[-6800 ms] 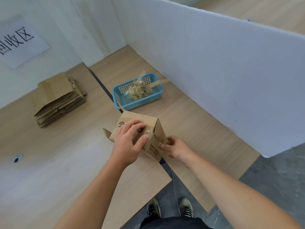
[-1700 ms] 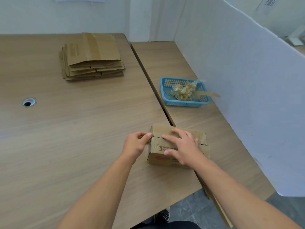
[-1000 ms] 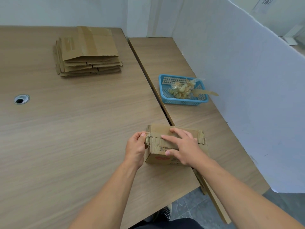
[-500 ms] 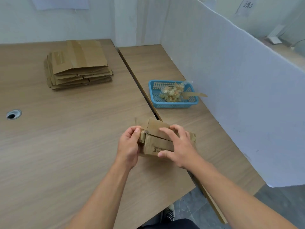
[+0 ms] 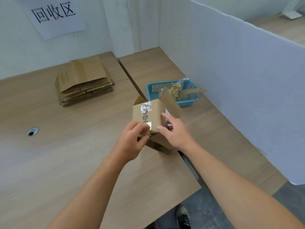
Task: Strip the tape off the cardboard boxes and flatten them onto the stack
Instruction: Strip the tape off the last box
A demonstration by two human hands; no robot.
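Pinching clear tape end (image 5: 148, 125), left hand (image 5: 132, 142); right hand (image 5: 176, 136) clasps small brown cardboard box (image 5: 149, 115) between hands; likely light, crushable; grip edges.

Paper sign (image 5: 56, 17) on the back wall (image 5: 16, 47) — black characters "回收区" — nothing else legible

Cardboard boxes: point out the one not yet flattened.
The box between left hand and right hand, flaps open; the rest lie flat in the stack.

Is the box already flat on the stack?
No, the box is unflattened, held by the left hand and right hand, well apart from the stack.
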